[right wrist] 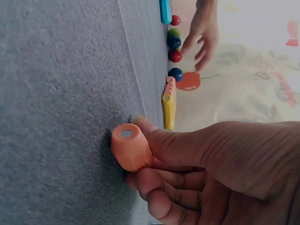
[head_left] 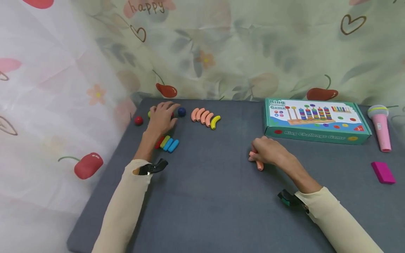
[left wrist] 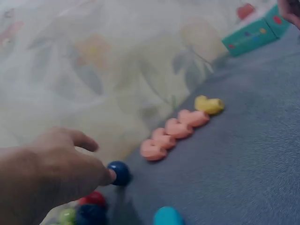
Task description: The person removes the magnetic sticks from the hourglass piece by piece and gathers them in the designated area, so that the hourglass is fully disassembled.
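Observation:
My left hand (head_left: 162,117) hovers with loosely spread fingers over a row of small balls at the table's far left. A dark blue ball (head_left: 181,112) lies just right of its fingers; a red ball (head_left: 138,121) lies to its left. Other balls, a red one (right wrist: 175,56) and a green one (right wrist: 173,33) among them, are partly covered by that hand in the head view. At mid-table my right hand (head_left: 265,150) pinches an orange curved piece (right wrist: 131,147) between thumb and fingers, low at the tabletop. The piece's end shows a grey disc.
Several orange curved pieces (head_left: 202,116) and a yellow one (head_left: 215,122) stand in a row at the back. Coloured rods (head_left: 169,144) lie below the left hand. A Ring Challenge Game box (head_left: 317,121), a pink microphone (head_left: 381,130) and a magenta block (head_left: 383,172) are on the right.

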Motion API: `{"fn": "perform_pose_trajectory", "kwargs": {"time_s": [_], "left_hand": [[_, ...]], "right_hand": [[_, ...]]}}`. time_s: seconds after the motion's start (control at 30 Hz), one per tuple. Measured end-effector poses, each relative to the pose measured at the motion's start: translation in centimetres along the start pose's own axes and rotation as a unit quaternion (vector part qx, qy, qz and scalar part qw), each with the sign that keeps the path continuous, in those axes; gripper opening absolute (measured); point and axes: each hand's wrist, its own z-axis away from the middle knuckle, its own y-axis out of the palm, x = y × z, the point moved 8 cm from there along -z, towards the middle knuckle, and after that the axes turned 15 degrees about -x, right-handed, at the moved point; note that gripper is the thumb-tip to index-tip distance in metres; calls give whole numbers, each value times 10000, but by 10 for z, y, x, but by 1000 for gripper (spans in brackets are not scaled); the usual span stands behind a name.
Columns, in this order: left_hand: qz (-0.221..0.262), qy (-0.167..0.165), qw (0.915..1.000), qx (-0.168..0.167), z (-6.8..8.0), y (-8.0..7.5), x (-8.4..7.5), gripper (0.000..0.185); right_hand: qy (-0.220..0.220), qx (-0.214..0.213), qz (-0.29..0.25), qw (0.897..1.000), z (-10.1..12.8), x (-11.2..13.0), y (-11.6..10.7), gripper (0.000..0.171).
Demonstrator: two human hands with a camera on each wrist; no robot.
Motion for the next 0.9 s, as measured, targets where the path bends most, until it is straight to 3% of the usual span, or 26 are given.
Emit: {"fn": "perform_pose_trajectory", "kwargs": {"time_s": [0.1, 0.17, 0.3, 0.4, 0.57, 0.7, 0.9], "left_hand": [[14, 248, 9974, 683, -12, 24, -11, 54], [23, 240, 9947, 999, -18, 39, -14, 54], [-189, -31, 9941, 1071, -23, 50, -6, 50], [-186, -82, 9961, 863, -22, 45, 0, 46], [-80, 107, 9978, 653, -19, 25, 7, 43], [-91, 249, 9961, 843, -15, 15, 12, 43], [18, 215, 9929, 1168, -6, 16, 21, 42]], "right_hand": [[39, 17, 88, 10000, 2, -4, -1, 29], [86, 40, 76, 9999, 2, -5, 0, 29], [-4, 55, -61, 10000, 1, -1, 2, 30], [-15, 78, -74, 9999, -1, 1, 2, 30], [111, 109, -34, 9999, -1, 0, 0, 27], [133, 104, -36, 9999, -1, 0, 0, 27], [80, 74, -103, 9999, -2, 1, 2, 27]]}}
